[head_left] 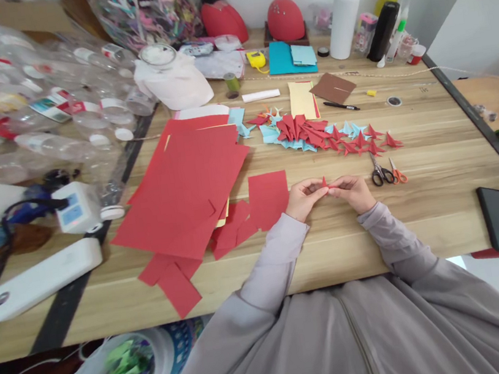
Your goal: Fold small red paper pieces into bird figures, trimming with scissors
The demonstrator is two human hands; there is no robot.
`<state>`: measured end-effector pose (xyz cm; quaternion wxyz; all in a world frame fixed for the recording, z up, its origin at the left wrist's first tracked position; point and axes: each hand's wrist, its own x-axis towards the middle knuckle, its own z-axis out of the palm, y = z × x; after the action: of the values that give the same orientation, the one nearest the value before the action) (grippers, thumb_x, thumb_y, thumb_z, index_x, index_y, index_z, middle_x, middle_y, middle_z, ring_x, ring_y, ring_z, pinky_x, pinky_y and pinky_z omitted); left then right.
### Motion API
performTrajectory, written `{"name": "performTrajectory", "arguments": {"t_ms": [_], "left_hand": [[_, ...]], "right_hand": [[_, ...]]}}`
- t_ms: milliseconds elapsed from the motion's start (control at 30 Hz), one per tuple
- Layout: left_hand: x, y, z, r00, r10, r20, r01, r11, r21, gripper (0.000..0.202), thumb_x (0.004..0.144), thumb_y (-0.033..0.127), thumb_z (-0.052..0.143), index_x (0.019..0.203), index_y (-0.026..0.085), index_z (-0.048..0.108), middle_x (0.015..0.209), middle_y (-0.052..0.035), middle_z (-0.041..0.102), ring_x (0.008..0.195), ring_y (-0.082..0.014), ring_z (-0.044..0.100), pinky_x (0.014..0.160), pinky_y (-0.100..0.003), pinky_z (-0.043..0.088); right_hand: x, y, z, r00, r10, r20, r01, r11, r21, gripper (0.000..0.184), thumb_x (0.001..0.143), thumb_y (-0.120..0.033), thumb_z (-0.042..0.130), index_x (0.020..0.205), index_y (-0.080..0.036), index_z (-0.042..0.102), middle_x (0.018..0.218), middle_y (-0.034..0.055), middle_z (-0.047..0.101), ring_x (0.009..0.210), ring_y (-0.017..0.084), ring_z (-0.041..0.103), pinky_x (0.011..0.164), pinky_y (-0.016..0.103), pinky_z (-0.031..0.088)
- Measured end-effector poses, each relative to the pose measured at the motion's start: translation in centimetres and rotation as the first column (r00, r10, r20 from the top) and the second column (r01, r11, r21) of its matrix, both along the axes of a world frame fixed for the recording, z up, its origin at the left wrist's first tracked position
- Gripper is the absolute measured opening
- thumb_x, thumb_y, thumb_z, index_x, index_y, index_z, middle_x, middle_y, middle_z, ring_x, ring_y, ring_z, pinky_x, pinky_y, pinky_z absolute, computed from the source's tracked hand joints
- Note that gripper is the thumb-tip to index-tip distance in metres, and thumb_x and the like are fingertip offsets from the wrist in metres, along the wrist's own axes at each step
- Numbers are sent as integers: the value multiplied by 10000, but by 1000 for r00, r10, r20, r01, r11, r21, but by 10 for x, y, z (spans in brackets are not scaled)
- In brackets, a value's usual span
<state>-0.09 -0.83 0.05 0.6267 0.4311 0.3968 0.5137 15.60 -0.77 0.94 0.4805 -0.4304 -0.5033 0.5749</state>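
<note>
From my distant seat, I have the small folded red paper point(324, 183) between my two hands, over the near part of the surface point(333, 255) and to the right of a flat red square point(268, 200). My left hand point(306, 199) pinches it between thumb and fingertips, and my right hand point(351, 192) pinches it from the other side; they hide most of it, so I can't read every fold.

I judge it almost weightless, so lifting costs nothing and crushing is the real risk. The paper looks matte and crisp, stiff enough to keep a crease and unlikely to slip. The slim point standing up between my fingertips would probably bend first (I'd never hold it by that). I'd take the lower part, where I expect layers to double up, pads flat along a fold, with light, even pressure; pulling both ways could tear it.

The black-handled scissors point(378, 170) and orange-handled scissors point(395, 170) lie near my right hand, untouched.
</note>
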Motion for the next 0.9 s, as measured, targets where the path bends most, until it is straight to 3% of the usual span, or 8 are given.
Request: {"name": "performTrajectory", "arguments": {"t_ms": [100,233,500,900], "left_hand": [[-1,-1,3,997,-16,-74,19,999,29,235,600,324,803,705,142,699,616,-9,674,579,-117,604,612,-255,474],[-2,-1,3,998,-14,-53,12,1000,-25,230,579,330,811,659,147,695,590,-1,663,558,-121,594,595,-262,468],[1,1,5,981,168,-97,-168,986,1,263,524,335,824,671,150,708,657,-24,693,609,-128,604,652,-283,494],[1,2,8,981,149,-124,-152,988,-18,276,498,348,832,643,145,714,674,-56,713,629,-154,626,661,-300,506]], "right_hand": [[2,0,-2,999,28,42,-29,999,18,255,557,-380,839,655,-174,725,597,23,707,487,106,571,481,242,487],[3,-1,0,994,68,82,-69,997,15,260,580,-399,824,665,-172,731,560,18,687,441,99,541,447,241,469],[2,-1,0,989,48,142,-49,999,3,256,537,-370,847,649,-167,737,530,13,668,434,98,536,449,237,459],[0,0,-3,984,31,177,-31,1000,-4,270,528,-390,843,643,-172,734,542,15,667,453,102,531,472,248,478]]}}
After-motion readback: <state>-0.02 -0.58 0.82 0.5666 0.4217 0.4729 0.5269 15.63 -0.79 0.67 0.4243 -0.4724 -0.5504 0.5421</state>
